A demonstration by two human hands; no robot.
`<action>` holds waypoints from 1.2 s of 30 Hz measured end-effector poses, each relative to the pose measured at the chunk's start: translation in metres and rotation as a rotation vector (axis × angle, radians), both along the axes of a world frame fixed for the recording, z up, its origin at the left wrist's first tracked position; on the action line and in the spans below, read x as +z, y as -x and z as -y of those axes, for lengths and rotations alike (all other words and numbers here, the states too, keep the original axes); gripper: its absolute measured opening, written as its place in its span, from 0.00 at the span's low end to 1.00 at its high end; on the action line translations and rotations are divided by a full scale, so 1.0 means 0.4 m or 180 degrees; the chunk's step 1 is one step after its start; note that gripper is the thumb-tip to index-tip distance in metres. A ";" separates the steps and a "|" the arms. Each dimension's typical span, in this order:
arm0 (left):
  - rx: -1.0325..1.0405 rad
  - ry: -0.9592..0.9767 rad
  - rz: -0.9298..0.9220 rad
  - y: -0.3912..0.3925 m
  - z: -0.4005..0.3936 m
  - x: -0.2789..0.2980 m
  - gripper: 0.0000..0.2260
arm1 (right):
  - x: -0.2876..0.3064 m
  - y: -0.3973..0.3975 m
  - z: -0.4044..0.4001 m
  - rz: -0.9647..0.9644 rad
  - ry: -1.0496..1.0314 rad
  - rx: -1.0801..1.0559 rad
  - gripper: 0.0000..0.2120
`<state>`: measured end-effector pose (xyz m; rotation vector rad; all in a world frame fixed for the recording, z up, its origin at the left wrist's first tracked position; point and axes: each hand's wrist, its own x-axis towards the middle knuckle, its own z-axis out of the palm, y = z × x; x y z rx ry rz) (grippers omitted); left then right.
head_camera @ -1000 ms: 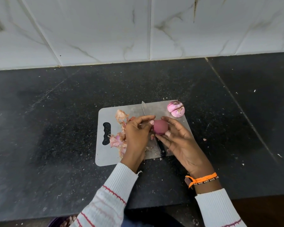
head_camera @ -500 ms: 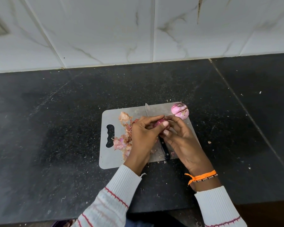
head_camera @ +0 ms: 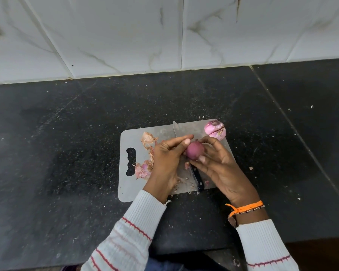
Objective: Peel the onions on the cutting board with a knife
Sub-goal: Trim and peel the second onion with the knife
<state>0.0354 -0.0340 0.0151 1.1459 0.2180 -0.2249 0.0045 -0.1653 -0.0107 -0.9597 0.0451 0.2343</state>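
Head view, looking down on a dark counter (head_camera: 67, 153) backed by white marbled tiles (head_camera: 125, 36). A grey cutting board (head_camera: 129, 192) with a cut-out handle at its left end lies on the counter. Above its middle, both hands share one onion (head_camera: 194, 150): the left hand (head_camera: 168, 159) pinches it with thumb and forefinger from the left, and the right hand (head_camera: 221, 167) cups it with curled fingers from the right and near side. Its visible surface is smooth and deep purple, with no papery skin showing, so it appears peeled or nearly so; the far side is hidden. The knife (head_camera: 186, 159) lies flat on the board beneath the hands, held by neither, blade tip pointing far and black handle pointing near. At the board's far right corner rest two pale pink peeled onions (head_camera: 215, 130), touching each other. Loose skins (head_camera: 147, 153) are heaped on the left part of the board, near the handle slot, with small flakes scattered over the board and counter. No unpeeled onion is visible, so the task seems close to finished; what remains is judged to be a last check of the held onion and setting it beside the other two. No bowl or other container is in view.
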 end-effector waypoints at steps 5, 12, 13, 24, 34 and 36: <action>0.0072 -0.0851 0.0458 0.004 0.005 -0.011 0.14 | 0.025 0.003 0.005 -0.0098 -0.0255 -0.0130 0.24; -0.0392 -0.0948 0.0441 0.014 0.014 -0.003 0.10 | 0.024 0.001 0.009 0.0291 0.1101 -0.0446 0.24; -0.0450 -0.0934 0.0431 0.014 0.014 -0.002 0.07 | 0.024 0.001 0.012 0.0335 0.1190 -0.0473 0.26; 0.0190 -0.0955 0.0459 0.017 0.035 -0.012 0.09 | 0.023 0.003 0.026 0.0459 0.1647 -0.0384 0.22; -0.0021 -0.1584 0.0960 0.023 0.011 -0.023 0.05 | 0.039 0.000 0.046 0.0506 0.1650 -0.0487 0.22; -0.0056 -0.1851 0.1203 0.026 0.011 -0.020 0.06 | 0.040 0.001 0.052 0.0499 0.1708 -0.0526 0.22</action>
